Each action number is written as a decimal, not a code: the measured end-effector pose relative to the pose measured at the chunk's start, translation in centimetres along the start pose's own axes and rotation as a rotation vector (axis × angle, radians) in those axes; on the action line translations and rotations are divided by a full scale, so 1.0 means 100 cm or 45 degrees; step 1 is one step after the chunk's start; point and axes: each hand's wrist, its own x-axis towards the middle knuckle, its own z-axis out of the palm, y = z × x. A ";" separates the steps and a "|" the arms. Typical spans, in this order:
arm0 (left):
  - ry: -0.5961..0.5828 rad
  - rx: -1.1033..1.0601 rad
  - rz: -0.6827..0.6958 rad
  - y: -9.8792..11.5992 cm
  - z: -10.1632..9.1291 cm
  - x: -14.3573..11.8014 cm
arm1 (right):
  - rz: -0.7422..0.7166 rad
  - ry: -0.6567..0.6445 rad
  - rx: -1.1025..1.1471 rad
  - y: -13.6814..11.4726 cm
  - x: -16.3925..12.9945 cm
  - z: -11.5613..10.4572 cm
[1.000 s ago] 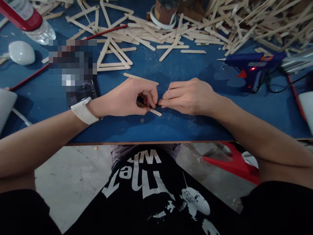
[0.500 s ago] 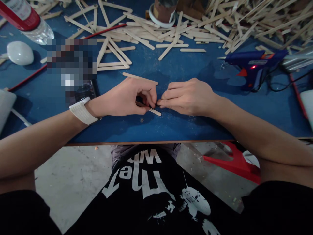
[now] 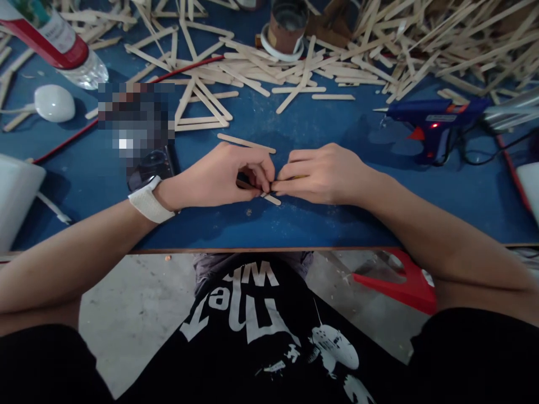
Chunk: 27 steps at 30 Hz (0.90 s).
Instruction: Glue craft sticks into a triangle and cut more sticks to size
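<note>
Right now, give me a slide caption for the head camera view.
Left hand and right hand pinch a wooden craft stick on a blue table, glue gun nearby.

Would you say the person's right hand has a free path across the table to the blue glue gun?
Probably yes: only bare blue table lies between the right hand and the glue gun, though that hand is pinching a wooden stick now.

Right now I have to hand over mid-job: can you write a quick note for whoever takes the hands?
Left hand: pinched shut on a craft stick at the blue table's front middle.
Right hand: fingertips closed on the same stick, meeting the left.
Glue gun: resting far right, red light on.
Done: glued stick triangles lie beyond the left hand.
Left: a big loose stick pile at the far right.
</note>
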 end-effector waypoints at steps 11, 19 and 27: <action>0.701 1.078 -0.269 0.034 -0.078 -0.116 | -0.031 0.071 0.060 -0.003 0.000 0.000; 0.658 1.039 -0.381 0.012 -0.062 -0.152 | -0.026 0.055 0.063 -0.004 0.001 -0.001; 0.349 0.892 -0.010 0.018 -0.035 -0.094 | -0.042 0.094 0.055 -0.006 0.005 -0.006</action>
